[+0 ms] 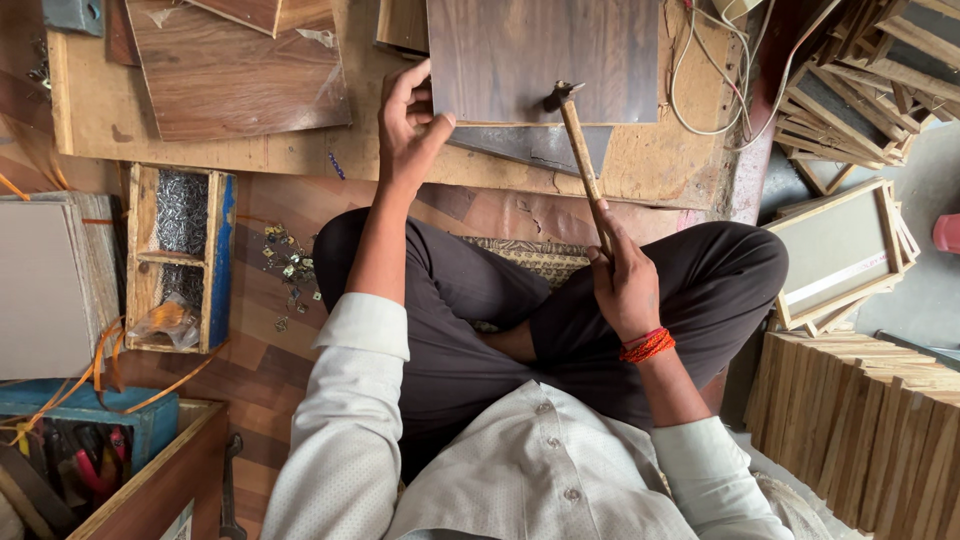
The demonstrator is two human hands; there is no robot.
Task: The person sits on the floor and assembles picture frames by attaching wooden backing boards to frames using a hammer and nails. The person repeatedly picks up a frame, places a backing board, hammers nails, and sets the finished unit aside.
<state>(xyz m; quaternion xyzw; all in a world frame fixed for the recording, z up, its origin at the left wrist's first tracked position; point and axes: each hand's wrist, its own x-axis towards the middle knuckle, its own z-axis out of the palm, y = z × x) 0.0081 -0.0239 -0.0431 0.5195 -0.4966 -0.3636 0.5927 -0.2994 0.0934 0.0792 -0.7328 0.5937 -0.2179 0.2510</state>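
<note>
Workshop floor seen from above, person seated cross-legged. Far left: grey board [45, 285] lying flat, orange cord across it. Below it, blue box [95, 420] with red-handled tools inside. Next right: small wooden tray [218, 260] with two compartments, the upper full of small metal nails, a plastic bag in the lower. Loose bits of metal hardware [287, 265] scattered on the floor just beside the tray.

Left hand [410, 125] raised at the near edge of the dark wood panel [543, 55], thumb and forefinger pressed together at the edge; whatever they pinch is too small to tell. Panel lies flat on a pale plywood work board [660, 165], directly ahead of the knees.

Right hand [622, 280] wrapped tight round the lower end of the hammer [580, 150] handle. Handle slants up and left; metal head sits at the panel's near edge, just right of the left hand. Red thread band on the right wrist.

Far right: stacks of wooden frames [850, 250], white cable [700, 80] above.
</note>
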